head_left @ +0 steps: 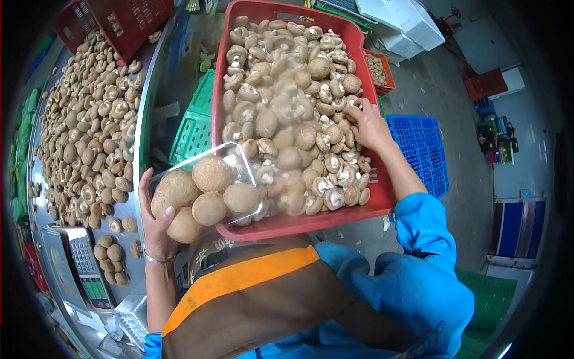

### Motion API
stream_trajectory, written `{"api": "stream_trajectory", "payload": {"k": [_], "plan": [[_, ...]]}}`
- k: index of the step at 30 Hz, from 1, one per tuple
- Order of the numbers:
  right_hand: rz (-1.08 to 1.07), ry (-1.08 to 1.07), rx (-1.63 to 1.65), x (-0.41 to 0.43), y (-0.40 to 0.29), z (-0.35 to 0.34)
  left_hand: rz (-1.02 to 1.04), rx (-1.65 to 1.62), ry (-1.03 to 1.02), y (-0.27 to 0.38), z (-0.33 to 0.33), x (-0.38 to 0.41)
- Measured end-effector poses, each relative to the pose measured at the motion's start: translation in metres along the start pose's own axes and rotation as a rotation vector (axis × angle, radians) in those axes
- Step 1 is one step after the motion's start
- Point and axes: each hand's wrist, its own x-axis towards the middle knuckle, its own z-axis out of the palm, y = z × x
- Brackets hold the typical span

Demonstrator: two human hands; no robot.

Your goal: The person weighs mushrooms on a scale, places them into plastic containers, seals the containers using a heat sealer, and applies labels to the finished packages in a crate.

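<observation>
My left hand [158,222] grips a clear plastic tray [247,167] at its left end, with the thumb over the mushrooms. Several large brown shiitake mushrooms [209,208] lie in the tray, caps mostly up. The tray is tilted over the near left corner of a red plastic crate [287,228]. Loose shiitake mushrooms [306,137] fill much of that crate, some with white stems showing. At the crate's right side, my right hand [370,125] reaches in, its fingertips touching mushrooms. Whether the fingers hold one cannot be seen. A blur covers the middle of the pile.
A heap of mushrooms [94,134] covers the metal table [150,85] on the left, below a tipped red crate [130,27]. Nearer stand a digital scale [85,264] and a packed mushroom group [110,260]. Green crates [193,130] and a blue pallet [419,150] flank my crate.
</observation>
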Motion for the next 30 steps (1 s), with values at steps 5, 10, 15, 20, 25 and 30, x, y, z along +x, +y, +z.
{"api": "stream_trajectory", "payload": {"k": [5, 10, 15, 20, 25, 30], "plan": [[0.119, -0.73, 0.296, -0.015, -0.023, -0.041, 0.0, 0.044, 0.021, 0.0, -0.005, -0.002], [0.419, -0.831, 0.664, 0.002, -0.016, -0.053, -0.017, 0.02, 0.03, 0.0, 0.002, -0.003], [-0.038, -0.303, -0.105, 0.002, 0.016, 0.025, -0.029, -0.018, 0.005, 0.003, 0.002, 0.002], [0.022, -0.659, 0.011, 0.027, 0.019, 0.024, -0.041, -0.04, 0.045, 0.003, -0.001, -0.003], [0.122, -0.628, -0.342, 0.023, -0.02, 0.012, -0.048, -0.041, -0.002, 0.006, -0.005, 0.0], [0.097, -0.676, -0.29, 0.04, -0.034, -0.025, -0.03, -0.044, -0.025, 0.007, -0.01, -0.004]]}}
